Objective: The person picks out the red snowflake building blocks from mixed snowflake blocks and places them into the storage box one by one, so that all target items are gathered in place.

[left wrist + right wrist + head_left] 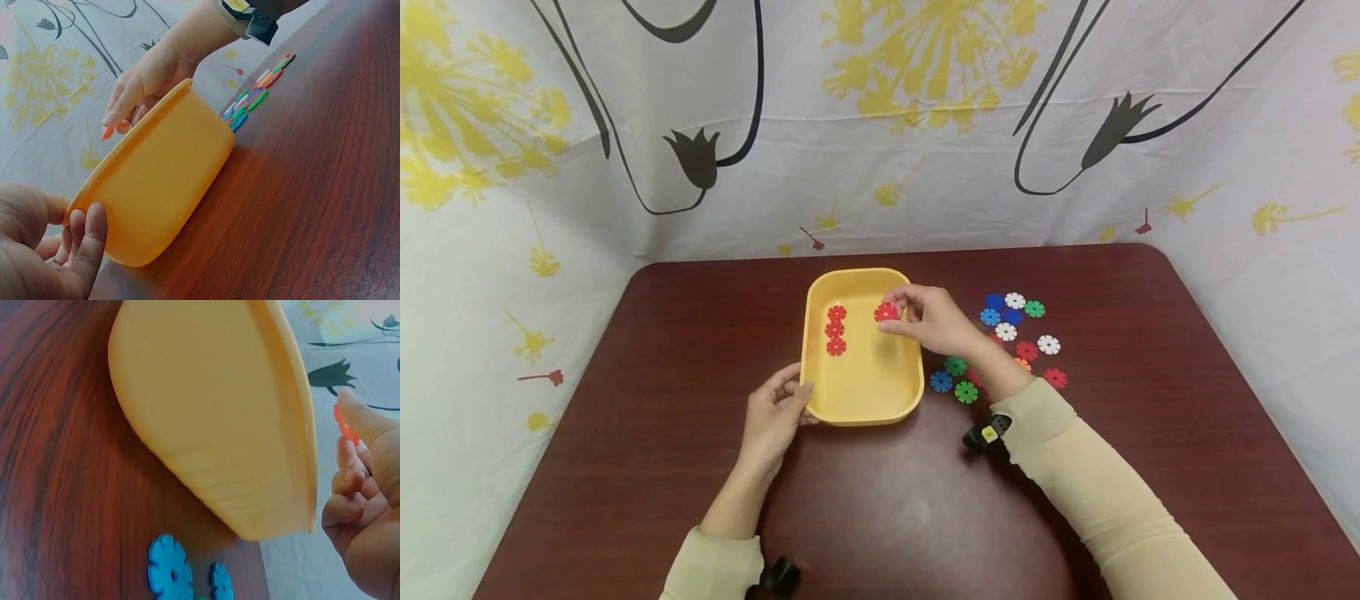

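Note:
A yellow plastic tray (857, 408) with raised walls stands on the table in the head view. Three red notched discs (836, 329) lie in a column on its left side. My left hand (775, 414) grips the tray's near left corner, thumb over the rim and fingers outside against the wall. Above the tray's right half, my right hand (934, 319) pinches another red disc (886, 312) between thumb and fingertips. In the right wrist view that red disc (346, 425) shows edge-on beyond the tray's rim.
Right of the tray, loose notched discs lie spread on the dark red table (880, 517), among them a green disc (966, 392), a blue disc (941, 381), a white disc (1048, 344) and a red disc (1055, 377). A patterned cloth (880, 192) hangs behind the table.

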The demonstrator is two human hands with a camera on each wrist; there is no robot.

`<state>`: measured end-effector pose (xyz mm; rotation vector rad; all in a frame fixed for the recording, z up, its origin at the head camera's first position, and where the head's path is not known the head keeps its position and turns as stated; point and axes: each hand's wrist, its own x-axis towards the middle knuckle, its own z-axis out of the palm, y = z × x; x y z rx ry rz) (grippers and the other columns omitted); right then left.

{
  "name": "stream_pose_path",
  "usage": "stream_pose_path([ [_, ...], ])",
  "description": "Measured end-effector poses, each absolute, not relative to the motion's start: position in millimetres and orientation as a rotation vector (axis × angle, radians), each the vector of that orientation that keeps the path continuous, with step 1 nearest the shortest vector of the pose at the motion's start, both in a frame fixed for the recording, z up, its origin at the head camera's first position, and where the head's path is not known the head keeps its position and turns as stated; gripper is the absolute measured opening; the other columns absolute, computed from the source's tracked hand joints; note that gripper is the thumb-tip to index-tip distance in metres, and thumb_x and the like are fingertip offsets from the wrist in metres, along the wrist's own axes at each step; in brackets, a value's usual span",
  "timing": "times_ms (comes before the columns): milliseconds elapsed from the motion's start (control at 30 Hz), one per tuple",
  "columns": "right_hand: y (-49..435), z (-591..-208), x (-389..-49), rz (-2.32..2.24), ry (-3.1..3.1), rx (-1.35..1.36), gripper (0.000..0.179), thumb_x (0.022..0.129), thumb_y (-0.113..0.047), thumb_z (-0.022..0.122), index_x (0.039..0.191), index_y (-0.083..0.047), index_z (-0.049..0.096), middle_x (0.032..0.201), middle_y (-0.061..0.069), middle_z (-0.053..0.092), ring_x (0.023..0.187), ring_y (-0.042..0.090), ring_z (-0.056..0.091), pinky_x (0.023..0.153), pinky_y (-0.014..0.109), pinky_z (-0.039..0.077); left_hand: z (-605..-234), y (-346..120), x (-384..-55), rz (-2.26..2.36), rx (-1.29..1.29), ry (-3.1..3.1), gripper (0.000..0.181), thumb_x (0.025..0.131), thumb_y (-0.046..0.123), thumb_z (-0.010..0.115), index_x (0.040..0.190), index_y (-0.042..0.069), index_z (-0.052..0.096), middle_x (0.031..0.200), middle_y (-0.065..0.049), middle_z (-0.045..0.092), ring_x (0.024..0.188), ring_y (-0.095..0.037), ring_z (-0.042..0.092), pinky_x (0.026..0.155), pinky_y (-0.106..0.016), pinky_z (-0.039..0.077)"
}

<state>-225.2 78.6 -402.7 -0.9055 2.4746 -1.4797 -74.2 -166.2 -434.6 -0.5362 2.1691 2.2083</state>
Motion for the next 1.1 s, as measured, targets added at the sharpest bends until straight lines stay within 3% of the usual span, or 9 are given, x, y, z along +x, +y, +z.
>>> stream_pose_path([
  [533, 44.2, -407.8, -220.2, -1.425, 2.416, -1.02, 0.03, 0.087, -0.019, 0.083, 0.107, -0.003, 0.069, 0.083, 0.002, 0.06, 0.064, 0.014, 0.048, 0.056, 0.024, 0.042, -435.6, -166.9, -73.6, 2.202, -0.539, 2.168, 0.039, 0.099, 0.003, 0.064, 0.137, 0.003, 0.058, 0.095, -0.016, 0.058, 0.065, -0.015, 0.065, 0.059, -0.026, 0.061],
  [767, 33.2, -410.4, -219.1, -1.386, 2.359, -1.041, 0.035, 0.086, -0.018, 0.083, 0.112, 0.0, 0.069, 0.086, 0.004, 0.061, 0.066, 0.014, 0.051, 0.059, 0.023, 0.045, -434.1, -165.4, -72.6, 2.188, -0.542, 2.182, 0.039, 0.099, 0.004, 0.063, 0.137, 0.002, 0.057, 0.097, -0.019, 0.058, 0.064, -0.013, 0.065, 0.058, -0.025, 0.061],
  [900, 28.1, -410.8, -219.2, -1.363, 2.376, -1.052, 0.039, 0.084, -0.018, 0.085, 0.112, 0.004, 0.069, 0.086, 0.006, 0.062, 0.066, 0.014, 0.051, 0.059, 0.023, 0.045, -433.2, -164.7, -72.7, 2.188, -0.539, 2.187, 0.038, 0.099, 0.005, 0.064, 0.137, 0.003, 0.058, 0.096, -0.018, 0.058, 0.064, -0.012, 0.065, 0.058, -0.025, 0.061],
  [1100, 19.8, -411.7, -218.7, -1.342, 2.414, -1.063, 0.034, 0.082, -0.018, 0.086, 0.107, -0.001, 0.07, 0.082, 0.001, 0.063, 0.064, 0.013, 0.054, 0.057, 0.022, 0.046, -434.7, -164.9, -73.4, 2.213, -0.515, 2.184, 0.04, 0.099, 0.003, 0.064, 0.138, -0.001, 0.057, 0.09, -0.011, 0.057, 0.063, -0.012, 0.064, 0.057, -0.024, 0.06],
])
